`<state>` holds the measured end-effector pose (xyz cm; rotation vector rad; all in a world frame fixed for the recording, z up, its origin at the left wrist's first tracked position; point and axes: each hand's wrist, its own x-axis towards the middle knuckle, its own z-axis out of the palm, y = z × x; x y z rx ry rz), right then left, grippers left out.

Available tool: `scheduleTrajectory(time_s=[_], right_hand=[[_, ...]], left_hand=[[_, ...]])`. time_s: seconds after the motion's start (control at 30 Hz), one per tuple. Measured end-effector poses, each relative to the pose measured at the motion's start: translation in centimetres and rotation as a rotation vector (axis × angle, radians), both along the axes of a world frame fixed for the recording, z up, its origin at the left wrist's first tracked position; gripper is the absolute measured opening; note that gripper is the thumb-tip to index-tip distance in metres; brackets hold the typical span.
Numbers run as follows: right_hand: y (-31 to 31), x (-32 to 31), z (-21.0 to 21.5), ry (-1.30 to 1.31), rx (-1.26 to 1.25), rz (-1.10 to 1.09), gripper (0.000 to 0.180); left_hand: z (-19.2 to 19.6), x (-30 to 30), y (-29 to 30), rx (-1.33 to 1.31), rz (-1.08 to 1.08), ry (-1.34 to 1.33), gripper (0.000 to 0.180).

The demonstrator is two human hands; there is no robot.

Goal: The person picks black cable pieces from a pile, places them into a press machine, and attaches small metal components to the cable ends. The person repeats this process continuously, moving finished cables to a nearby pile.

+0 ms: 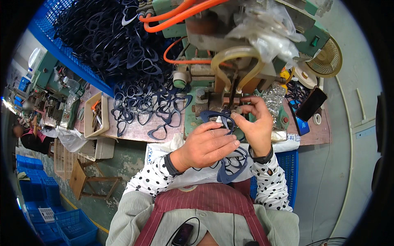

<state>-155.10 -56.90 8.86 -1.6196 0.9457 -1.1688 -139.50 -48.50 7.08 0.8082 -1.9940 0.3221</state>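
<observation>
In front of the machine's clamping head, my left hand is closed on a dark blue plastic glasses frame with heart-shaped rims. It holds the frame up close below the two metal jaws. My right hand is closed in a pinch at the frame's right side, beside the jaws. Whatever its fingertips hold there is too small to make out. More of these glasses frames lie on a white cloth across my lap, partly hidden under my hands.
Loose glasses frames spill over the bench at left from a heaped blue crate. A tool tray sits farther left. At right are phones, a tape roll and a fan. Orange hoses cross above.
</observation>
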Motion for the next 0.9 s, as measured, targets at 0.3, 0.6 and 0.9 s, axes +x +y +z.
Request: scheduleTrajectory(time_s=[0.3,0.6,0.9], right_hand=[[-0.1,1.6,0.0,-0.121,0.110,0.057,0.056],[-5.3,-5.4,-4.6,0.125,-0.164,-0.371,0.039],[-4.1,-9.1,-9.4,0.840,-0.355,-0.448,0.020]], left_hand=[[0.3,0.6,1.1,-0.013,-0.175,0.037,0.024],[-1.0,0.0,-1.5,0.129,-0.324,-0.007,0.030],[-1.1,-0.2,-1.4,0.114,-0.302,0.035,0.031]])
